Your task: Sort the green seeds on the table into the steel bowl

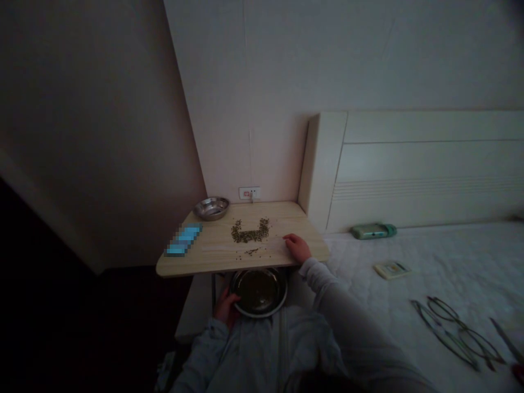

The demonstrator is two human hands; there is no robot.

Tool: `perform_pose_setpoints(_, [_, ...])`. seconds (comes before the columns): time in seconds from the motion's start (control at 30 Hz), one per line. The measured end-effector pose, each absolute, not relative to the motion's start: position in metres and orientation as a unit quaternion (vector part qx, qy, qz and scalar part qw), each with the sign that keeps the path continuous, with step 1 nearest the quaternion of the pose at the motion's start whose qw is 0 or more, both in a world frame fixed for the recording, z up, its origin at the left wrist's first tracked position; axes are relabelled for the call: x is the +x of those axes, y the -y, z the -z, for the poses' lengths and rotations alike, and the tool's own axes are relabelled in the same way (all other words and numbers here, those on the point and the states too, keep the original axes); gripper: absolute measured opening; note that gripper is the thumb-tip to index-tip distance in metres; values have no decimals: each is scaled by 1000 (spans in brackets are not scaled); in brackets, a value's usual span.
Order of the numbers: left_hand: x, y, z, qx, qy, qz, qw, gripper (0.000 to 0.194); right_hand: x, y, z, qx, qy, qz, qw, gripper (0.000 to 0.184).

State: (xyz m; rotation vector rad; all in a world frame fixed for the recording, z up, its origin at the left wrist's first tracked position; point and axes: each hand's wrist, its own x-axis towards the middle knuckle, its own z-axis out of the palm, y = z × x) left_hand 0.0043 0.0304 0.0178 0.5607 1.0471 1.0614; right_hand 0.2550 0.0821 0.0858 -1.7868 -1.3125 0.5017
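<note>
My left hand (226,307) grips the left rim of a round metal bowl (282,297), its thumb over the edge. The bowl sits at my lap, just below the table's front edge, with a dark layer inside. Small green beans, like mung beans (249,234), lie in a U-shaped patch on the wooden folding table (216,256). A thin scatter of them is nearer the front edge. To the right of the beans, my right hand (298,248) is at the tabletop with its fingers curled together; whatever may be between them is hidden.
A second metal bowl (212,208) stands at the table's back left, behind a blurred blue phone-like object (183,240). On the bed (352,289) at right lie a green case (373,231), a small pale box (392,269) and wiry loops (458,330). A wall socket (249,192) is behind the table.
</note>
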Motion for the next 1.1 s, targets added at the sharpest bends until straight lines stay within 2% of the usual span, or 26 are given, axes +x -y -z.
perform_pose_setpoints(0.4, [3,-37,-6,252,-447,-480,712,60,242,-79,-88,-733,550,-181,355,29])
perform_pose_setpoints(1.1, [5,-39,-7,245,-456,-481,707,62,229,-74,-85,-699,598,-197,340,26])
